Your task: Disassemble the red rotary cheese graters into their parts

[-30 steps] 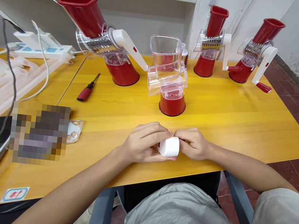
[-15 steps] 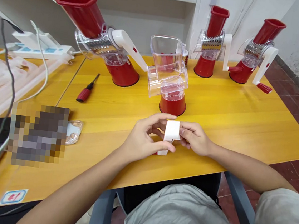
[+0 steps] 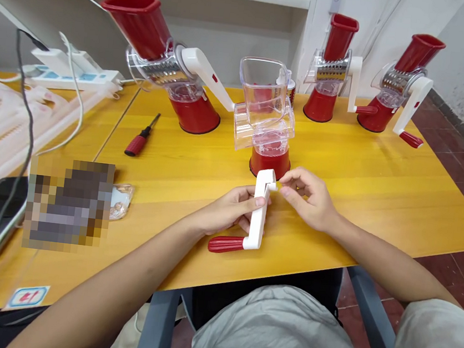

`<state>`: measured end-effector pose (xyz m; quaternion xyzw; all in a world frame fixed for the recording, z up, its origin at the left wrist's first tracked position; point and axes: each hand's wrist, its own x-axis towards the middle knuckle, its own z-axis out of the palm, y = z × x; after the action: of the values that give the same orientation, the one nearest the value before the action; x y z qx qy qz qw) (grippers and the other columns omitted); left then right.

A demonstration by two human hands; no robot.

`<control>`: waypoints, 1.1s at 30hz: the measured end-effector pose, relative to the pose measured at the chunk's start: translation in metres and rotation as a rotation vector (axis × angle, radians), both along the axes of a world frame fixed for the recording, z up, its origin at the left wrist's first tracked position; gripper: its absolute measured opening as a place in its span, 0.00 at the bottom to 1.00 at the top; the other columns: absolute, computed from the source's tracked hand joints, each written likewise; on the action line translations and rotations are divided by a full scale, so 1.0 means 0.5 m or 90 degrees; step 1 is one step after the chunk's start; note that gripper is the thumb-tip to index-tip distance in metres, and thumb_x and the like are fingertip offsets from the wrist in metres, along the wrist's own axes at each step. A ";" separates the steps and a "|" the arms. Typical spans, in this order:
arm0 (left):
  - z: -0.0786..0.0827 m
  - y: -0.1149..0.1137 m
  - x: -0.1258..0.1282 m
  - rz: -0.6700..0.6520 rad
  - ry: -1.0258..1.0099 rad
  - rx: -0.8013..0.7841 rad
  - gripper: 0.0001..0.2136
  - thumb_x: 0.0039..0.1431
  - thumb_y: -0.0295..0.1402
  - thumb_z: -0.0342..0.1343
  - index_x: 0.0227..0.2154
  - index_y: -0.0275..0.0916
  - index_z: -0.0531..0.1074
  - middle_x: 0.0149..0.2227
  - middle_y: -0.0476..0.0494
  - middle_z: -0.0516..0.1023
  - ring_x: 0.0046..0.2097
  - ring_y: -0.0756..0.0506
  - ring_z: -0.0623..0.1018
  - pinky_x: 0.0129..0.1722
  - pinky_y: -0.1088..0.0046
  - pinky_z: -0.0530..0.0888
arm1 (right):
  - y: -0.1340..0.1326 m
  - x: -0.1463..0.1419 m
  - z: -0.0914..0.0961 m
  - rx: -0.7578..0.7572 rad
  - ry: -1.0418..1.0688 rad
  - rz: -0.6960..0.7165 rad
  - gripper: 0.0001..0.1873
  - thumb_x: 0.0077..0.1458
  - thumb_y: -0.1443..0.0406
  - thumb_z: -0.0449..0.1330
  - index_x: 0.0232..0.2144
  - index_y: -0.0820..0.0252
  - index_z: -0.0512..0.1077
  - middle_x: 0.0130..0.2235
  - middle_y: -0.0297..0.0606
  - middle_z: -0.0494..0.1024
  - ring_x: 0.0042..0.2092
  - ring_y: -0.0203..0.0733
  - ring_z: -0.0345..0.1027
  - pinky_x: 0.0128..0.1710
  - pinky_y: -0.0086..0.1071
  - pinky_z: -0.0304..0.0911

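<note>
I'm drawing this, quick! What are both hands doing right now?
Left hand: closed, holding the white crank with the red handle.
Right hand: partly open beside the crank's upper end; whether it touches can't be told.

Pixelated item (image 3: 69,206), grey shirt (image 3: 276,335) cut off

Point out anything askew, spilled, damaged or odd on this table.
The clear-topped grater looks incomplete: unlike the red-topped graters, no metal drum or crank shows on it. The left hand holds a loose white crank. Nothing looks spilled or damaged.
</note>
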<state>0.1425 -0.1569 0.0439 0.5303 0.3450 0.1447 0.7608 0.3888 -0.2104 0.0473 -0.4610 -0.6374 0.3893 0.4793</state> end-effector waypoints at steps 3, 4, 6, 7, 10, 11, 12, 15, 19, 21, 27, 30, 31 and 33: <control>-0.005 0.001 0.000 0.012 -0.005 -0.039 0.45 0.45 0.70 0.81 0.48 0.38 0.73 0.33 0.51 0.76 0.30 0.48 0.80 0.27 0.75 0.84 | 0.002 -0.003 -0.010 0.032 -0.044 0.024 0.21 0.67 0.50 0.71 0.51 0.59 0.79 0.50 0.38 0.82 0.37 0.25 0.70 0.35 0.24 0.66; -0.006 0.001 -0.001 0.021 -0.002 -0.050 0.45 0.45 0.70 0.81 0.48 0.37 0.73 0.33 0.51 0.76 0.30 0.49 0.79 0.27 0.76 0.84 | 0.003 -0.005 -0.014 0.033 -0.046 0.026 0.21 0.66 0.50 0.72 0.51 0.59 0.78 0.51 0.38 0.82 0.37 0.25 0.69 0.35 0.24 0.67; -0.007 0.000 -0.002 0.034 0.006 -0.074 0.45 0.43 0.71 0.81 0.46 0.37 0.73 0.33 0.51 0.76 0.29 0.51 0.78 0.26 0.77 0.83 | 0.006 -0.006 -0.020 0.027 -0.045 0.013 0.21 0.65 0.51 0.73 0.51 0.59 0.78 0.50 0.38 0.83 0.36 0.25 0.69 0.35 0.25 0.67; -0.008 -0.001 -0.002 0.034 0.008 -0.086 0.46 0.42 0.72 0.81 0.46 0.37 0.74 0.32 0.51 0.75 0.28 0.51 0.77 0.26 0.77 0.83 | 0.008 -0.006 -0.021 0.022 -0.046 0.003 0.21 0.63 0.52 0.74 0.50 0.59 0.79 0.50 0.38 0.83 0.36 0.25 0.69 0.35 0.25 0.66; -0.012 -0.006 -0.002 0.024 0.006 -0.110 0.45 0.42 0.72 0.81 0.46 0.37 0.75 0.31 0.51 0.74 0.28 0.51 0.76 0.25 0.77 0.82 | 0.010 -0.005 -0.020 0.006 -0.065 -0.011 0.21 0.61 0.51 0.77 0.43 0.61 0.79 0.45 0.36 0.83 0.35 0.25 0.68 0.36 0.26 0.66; -0.014 -0.008 -0.001 0.022 0.004 -0.113 0.45 0.43 0.71 0.81 0.46 0.37 0.75 0.31 0.51 0.74 0.28 0.51 0.76 0.26 0.77 0.81 | 0.010 -0.005 -0.019 0.006 -0.075 -0.011 0.20 0.61 0.51 0.76 0.42 0.61 0.79 0.44 0.36 0.82 0.35 0.25 0.68 0.36 0.26 0.65; -0.015 -0.009 -0.001 0.019 0.003 -0.114 0.44 0.44 0.71 0.81 0.46 0.36 0.76 0.32 0.51 0.74 0.28 0.51 0.76 0.26 0.77 0.81 | 0.009 -0.005 -0.017 0.011 -0.084 -0.011 0.20 0.63 0.51 0.75 0.40 0.61 0.79 0.43 0.35 0.82 0.35 0.26 0.68 0.37 0.26 0.65; -0.018 -0.009 0.001 0.009 -0.004 -0.114 0.43 0.47 0.70 0.80 0.49 0.35 0.80 0.32 0.51 0.73 0.28 0.52 0.74 0.25 0.79 0.77 | 0.005 -0.005 -0.012 0.027 -0.103 -0.013 0.17 0.67 0.52 0.71 0.39 0.62 0.79 0.39 0.35 0.82 0.35 0.26 0.68 0.38 0.27 0.64; -0.014 -0.008 0.005 0.006 -0.011 -0.110 0.43 0.48 0.70 0.79 0.49 0.34 0.83 0.30 0.52 0.69 0.27 0.53 0.70 0.23 0.80 0.70 | 0.002 -0.007 -0.007 0.025 -0.105 0.010 0.18 0.72 0.52 0.66 0.39 0.62 0.76 0.37 0.36 0.83 0.36 0.29 0.71 0.38 0.27 0.63; -0.008 -0.011 0.007 0.013 -0.005 -0.112 0.43 0.48 0.71 0.79 0.49 0.34 0.83 0.30 0.52 0.70 0.27 0.52 0.70 0.24 0.79 0.71 | 0.002 -0.008 -0.005 0.020 -0.099 0.012 0.19 0.72 0.51 0.65 0.39 0.62 0.74 0.38 0.36 0.82 0.36 0.29 0.70 0.38 0.27 0.63; 0.008 -0.019 0.007 0.027 0.013 -0.115 0.41 0.50 0.70 0.78 0.50 0.37 0.82 0.30 0.52 0.70 0.28 0.50 0.69 0.26 0.74 0.73 | 0.004 -0.006 -0.003 0.035 -0.116 0.013 0.19 0.73 0.51 0.63 0.39 0.61 0.73 0.38 0.36 0.79 0.36 0.28 0.65 0.40 0.28 0.62; 0.009 -0.016 0.007 0.025 0.019 -0.118 0.41 0.50 0.70 0.77 0.49 0.37 0.82 0.32 0.50 0.72 0.30 0.49 0.70 0.28 0.73 0.73 | 0.006 -0.003 -0.010 0.048 -0.130 0.010 0.19 0.73 0.51 0.63 0.39 0.62 0.73 0.39 0.36 0.79 0.35 0.28 0.63 0.39 0.27 0.61; 0.009 -0.014 0.006 0.026 0.022 -0.115 0.41 0.49 0.71 0.77 0.49 0.36 0.82 0.33 0.49 0.73 0.31 0.48 0.71 0.28 0.74 0.72 | 0.008 -0.001 -0.014 0.046 -0.137 0.013 0.19 0.73 0.51 0.63 0.40 0.62 0.74 0.39 0.36 0.79 0.35 0.28 0.62 0.39 0.27 0.61; 0.010 -0.008 0.005 0.024 0.028 -0.106 0.42 0.49 0.72 0.77 0.47 0.36 0.83 0.34 0.47 0.74 0.32 0.48 0.71 0.29 0.74 0.69 | 0.013 0.004 -0.020 0.039 -0.151 0.018 0.20 0.74 0.50 0.63 0.42 0.61 0.75 0.39 0.36 0.79 0.34 0.27 0.62 0.38 0.27 0.61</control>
<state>0.1450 -0.1611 0.0489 0.4620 0.3822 0.1180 0.7915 0.3908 -0.2041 0.0374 -0.4800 -0.7078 0.3187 0.4088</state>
